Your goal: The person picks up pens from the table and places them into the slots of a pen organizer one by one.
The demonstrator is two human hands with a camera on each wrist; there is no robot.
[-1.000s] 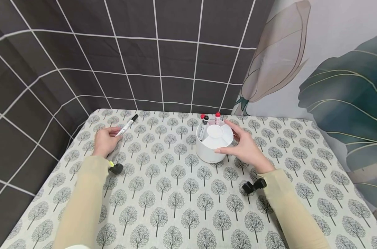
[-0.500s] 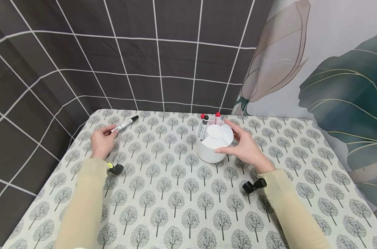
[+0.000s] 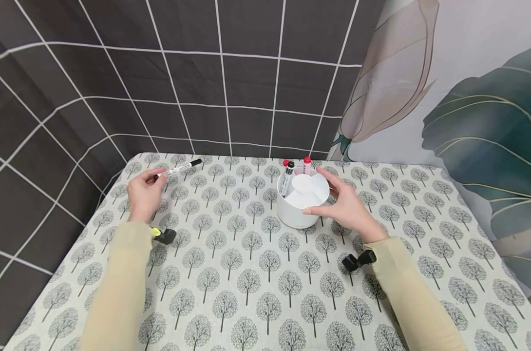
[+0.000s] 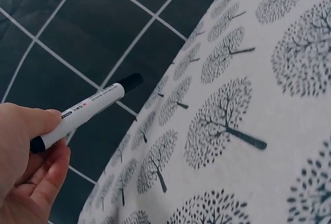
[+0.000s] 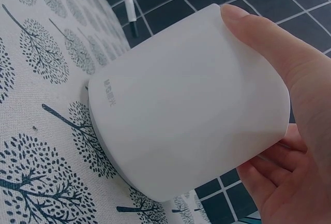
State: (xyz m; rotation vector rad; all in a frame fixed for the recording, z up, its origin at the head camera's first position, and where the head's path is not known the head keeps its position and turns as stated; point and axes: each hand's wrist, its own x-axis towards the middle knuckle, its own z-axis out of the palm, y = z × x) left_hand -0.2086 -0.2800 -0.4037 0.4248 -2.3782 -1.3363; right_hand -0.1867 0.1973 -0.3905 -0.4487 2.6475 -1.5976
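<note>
My left hand [image 3: 144, 195] pinches a white marker [image 4: 85, 111] with a black cap near its rear end, between thumb and fingers. The marker is held above the cloth, its capped end pointing right and away. On the table stands a round white pen holder [image 5: 191, 100] with divided compartments. My right hand [image 3: 346, 207] grips its right side, thumb at the near rim and fingers round the far side. Inside the holder are a black-capped marker [image 3: 287, 179] leaning at the left and a red-capped marker [image 3: 307, 165] at the back. Another red cap [image 3: 285, 163] shows behind the black one.
A cloth with a tree print [image 3: 248, 273] covers the table. Behind it hangs a dark curtain with a white grid [image 3: 195, 78]; a leaf-patterned curtain [image 3: 480, 122] hangs at the right. Each wrist wears a small black camera [image 3: 357, 263].
The marker in my left hand has turned flatter, and its capped end has shifted slightly right and up. My right hand and the pen holder have stayed in place.
</note>
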